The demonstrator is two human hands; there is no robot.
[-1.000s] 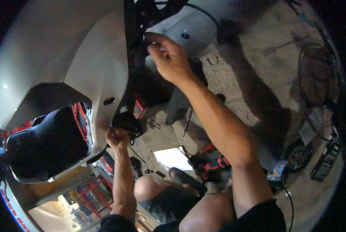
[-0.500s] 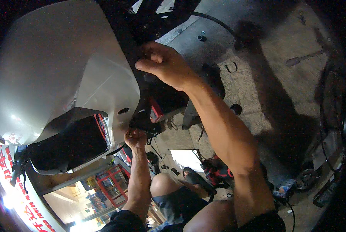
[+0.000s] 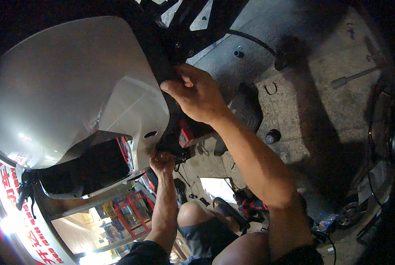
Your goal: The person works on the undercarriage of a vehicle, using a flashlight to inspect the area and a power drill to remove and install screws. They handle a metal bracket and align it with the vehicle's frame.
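Note:
A large silver-grey vehicle body panel, apparently from a scooter, fills the left side. My right hand is at its right edge, with the thumb laid against the rim and the fingers bent around behind, where the dark frame partly hides them. Lower down, my left hand has its fingers curled at the panel's bottom corner, just below a small oval hole. What lies inside those fingers is hidden. Beside the panel is a dark frame with bolts.
Several items lie on the floor: a socket, a long-handled tool, a black round part and a white sheet. A red box sits behind my hands. A red-and-black power tool rests near my knees. A wheel stands at right.
The whole view has shifted, so the panel and floor items appear lower and further right. My right thumb has come closer onto the panel's edge. My left hand keeps its place at the corner.

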